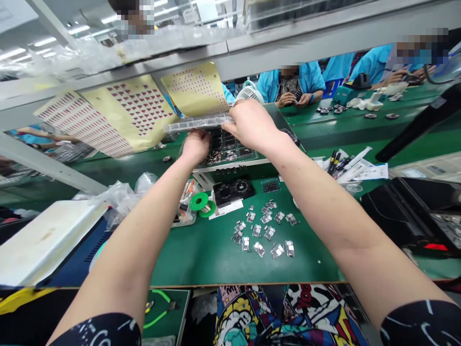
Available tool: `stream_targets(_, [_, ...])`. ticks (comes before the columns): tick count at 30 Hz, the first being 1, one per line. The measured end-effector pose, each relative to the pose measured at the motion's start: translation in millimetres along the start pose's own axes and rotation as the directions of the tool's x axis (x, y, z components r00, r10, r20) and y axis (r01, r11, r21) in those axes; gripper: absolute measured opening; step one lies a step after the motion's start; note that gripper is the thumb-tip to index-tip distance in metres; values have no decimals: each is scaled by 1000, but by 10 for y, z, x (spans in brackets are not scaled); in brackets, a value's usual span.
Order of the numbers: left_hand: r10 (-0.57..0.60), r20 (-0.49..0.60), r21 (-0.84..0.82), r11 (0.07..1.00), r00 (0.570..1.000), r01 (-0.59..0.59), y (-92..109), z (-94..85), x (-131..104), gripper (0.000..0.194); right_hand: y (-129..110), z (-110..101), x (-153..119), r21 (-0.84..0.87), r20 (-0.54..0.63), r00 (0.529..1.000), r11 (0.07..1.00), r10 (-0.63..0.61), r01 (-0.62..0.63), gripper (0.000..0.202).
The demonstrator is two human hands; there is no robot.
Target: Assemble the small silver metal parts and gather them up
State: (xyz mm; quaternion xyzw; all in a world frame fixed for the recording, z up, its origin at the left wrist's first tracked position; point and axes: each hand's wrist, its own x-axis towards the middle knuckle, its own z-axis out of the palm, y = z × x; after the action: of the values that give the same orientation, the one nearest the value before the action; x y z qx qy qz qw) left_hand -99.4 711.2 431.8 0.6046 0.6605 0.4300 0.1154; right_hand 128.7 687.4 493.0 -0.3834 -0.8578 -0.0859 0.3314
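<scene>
My right hand (250, 120) is closed on the right end of a clear plastic compartment tray (198, 124), raised and tilted above the small shelf. Under that tray, my left hand (196, 146) reaches in with its fingers curled at the left side of a second tray (248, 154) of small parts. What the left fingers hold, if anything, is hidden. The lower tray has dark compartments, with a pile of small metal pieces (215, 156) near my left fingertips. Several small silver components (268, 233) lie scattered on the green bench between my forearms.
A green solder spool (199, 202) and a black fixture (233, 191) sit below the shelf. Yellow label sheets (135, 113) hang from the overhead rail (259, 57). Pens (334, 161) and a black case (406, 216) are at right. Co-workers in blue sit opposite.
</scene>
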Motion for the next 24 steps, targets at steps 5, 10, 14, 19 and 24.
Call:
stream_targets(5, [24,81,436,898,996,-57,-43,40,169,21,25,20,65,5,-5,1000,1000,-4,4,42])
stream_targets(10, [2,120,535,842,993,-66,23,146,300,27,-17,-41,104,-41,8,1000,999,15,-15,37])
stream_targets(14, [-17,160,587,806,987,-81,56,255,364,30,-116,-167,106,-95,88,994,994,61,-53,35])
stream_targets(19, [17,214,626,765,977,-150,80,351,360,34,-193,-257,99,-122,110,989,989,95,-82,36])
stream_targets(24, [68,240,616,760,968,-206,81,397,350,31,-153,-226,106,-90,84,993,993,86,-78,41])
